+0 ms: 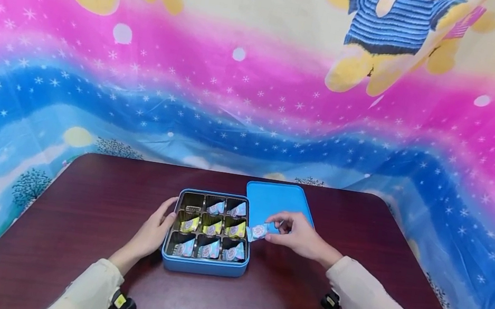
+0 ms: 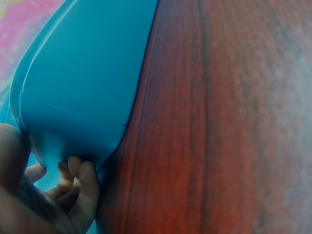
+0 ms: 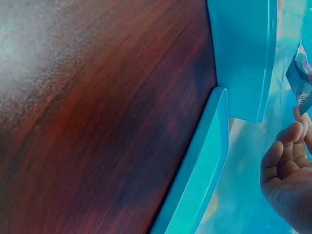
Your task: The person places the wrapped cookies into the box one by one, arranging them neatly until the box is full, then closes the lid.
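Note:
A light-blue box (image 1: 204, 267) stands mid-table with its top uncovered, and a dark divided tray sits inside. Wrapped candies lie in most compartments: blue-and-white ones (image 1: 208, 249) in the front and back rows, yellow ones (image 1: 211, 225) in the middle row. The back left compartment shows its dark bottom. My left hand (image 1: 151, 229) grips the box's left side, thumb at the rim; in the left wrist view its fingers (image 2: 87, 183) curl against the side wall. My right hand (image 1: 297, 235) pinches a blue-and-white wrapped candy (image 1: 258, 232) just off the box's right edge.
The blue lid (image 1: 272, 198) lies on the dark wooden table (image 1: 117, 188) behind and right of the box, partly under my right hand. A printed curtain (image 1: 245, 106) hangs behind the table and along both sides.

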A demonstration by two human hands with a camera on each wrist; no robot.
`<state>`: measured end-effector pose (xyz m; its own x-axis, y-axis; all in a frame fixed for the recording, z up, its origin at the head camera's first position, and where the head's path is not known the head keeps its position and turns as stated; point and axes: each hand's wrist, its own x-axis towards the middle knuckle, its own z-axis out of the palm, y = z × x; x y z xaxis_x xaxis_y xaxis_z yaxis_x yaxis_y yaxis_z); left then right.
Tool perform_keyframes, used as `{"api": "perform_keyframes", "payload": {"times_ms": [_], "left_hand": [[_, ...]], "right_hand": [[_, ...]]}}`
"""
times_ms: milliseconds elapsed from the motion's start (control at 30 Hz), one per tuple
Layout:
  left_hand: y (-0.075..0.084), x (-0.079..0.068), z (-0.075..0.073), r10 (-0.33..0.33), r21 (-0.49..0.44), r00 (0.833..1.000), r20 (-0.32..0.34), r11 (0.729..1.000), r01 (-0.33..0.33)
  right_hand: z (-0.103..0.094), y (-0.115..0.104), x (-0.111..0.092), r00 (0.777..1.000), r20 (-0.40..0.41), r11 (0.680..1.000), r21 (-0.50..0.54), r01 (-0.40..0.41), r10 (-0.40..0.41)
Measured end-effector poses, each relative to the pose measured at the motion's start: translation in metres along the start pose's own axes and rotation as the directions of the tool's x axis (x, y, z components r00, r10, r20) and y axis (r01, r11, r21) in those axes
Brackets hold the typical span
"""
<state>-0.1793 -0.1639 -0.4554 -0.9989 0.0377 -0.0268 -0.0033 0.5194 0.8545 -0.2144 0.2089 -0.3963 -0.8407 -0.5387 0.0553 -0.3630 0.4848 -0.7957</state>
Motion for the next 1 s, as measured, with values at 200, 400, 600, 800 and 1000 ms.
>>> {"api": "perform_keyframes", "payload": {"times_ms": [200, 400, 600, 800, 1000], "left_hand": [[-0.002, 0.001, 0.000, 0.009, 0.000, 1.000, -0.002, 1.000, -0.009], [-0.003, 0.001, 0.000, 0.010, -0.005, 1.000, 0.002, 1.000, -0.010], [-0.002, 0.001, 0.001, 0.003, 0.002, 1.000, 0.000, 1.000, -0.003], [-0.003, 0.001, 0.001, -0.003, -0.006, 1.000, 0.002, 1.000, 0.003], [-0.003, 0.001, 0.001, 0.010, -0.008, 1.000, 0.005, 1.000, -0.010]], "right_hand": [[0.002, -0.001, 0.008, 1.000, -0.020, 1.000, -0.005, -0.016, 0.016], [0.006, -0.011, 0.015, 0.999, -0.027, 0.999, -0.007, -0.035, 0.035], [0.009, -0.026, 0.019, 0.999, -0.004, 0.999, 0.011, -0.039, 0.039], [0.012, -0.017, 0.030, 0.999, -0.009, 0.999, -0.007, -0.043, 0.043], [0.013, -0.017, 0.038, 0.999, 0.002, 0.999, -0.012, -0.052, 0.052]]}}
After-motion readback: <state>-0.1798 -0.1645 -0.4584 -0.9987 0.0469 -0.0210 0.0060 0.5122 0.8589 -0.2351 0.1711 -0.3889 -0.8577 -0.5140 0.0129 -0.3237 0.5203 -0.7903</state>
